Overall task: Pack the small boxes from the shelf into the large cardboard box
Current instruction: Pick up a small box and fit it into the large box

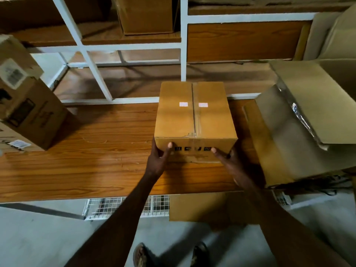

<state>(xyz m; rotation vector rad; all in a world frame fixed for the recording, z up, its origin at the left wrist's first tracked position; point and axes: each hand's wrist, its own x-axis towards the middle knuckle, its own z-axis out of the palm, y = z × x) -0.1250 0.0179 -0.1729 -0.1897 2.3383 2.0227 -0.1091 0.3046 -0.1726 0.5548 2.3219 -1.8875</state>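
A small taped cardboard box (194, 116) with two white stickers on top sits over the wooden shelf board (96, 151), in the middle of the view. My left hand (159, 158) grips its near left corner, thumb on the front face. My right hand (229, 160) grips its near right corner, thumb on the front face too. Whether the box rests on the board or is lifted off it, I cannot tell. To the right stands the large cardboard box (285, 135), open, its flaps (312, 101) folded outward.
Another printed carton (28, 112) lies tilted at the left end of the shelf board. A white metal shelf frame (183, 45) rises behind, with a brown box (148, 16) on the upper level. A flat cardboard sheet (204, 207) and wire mesh (119, 207) sit below the shelf edge.
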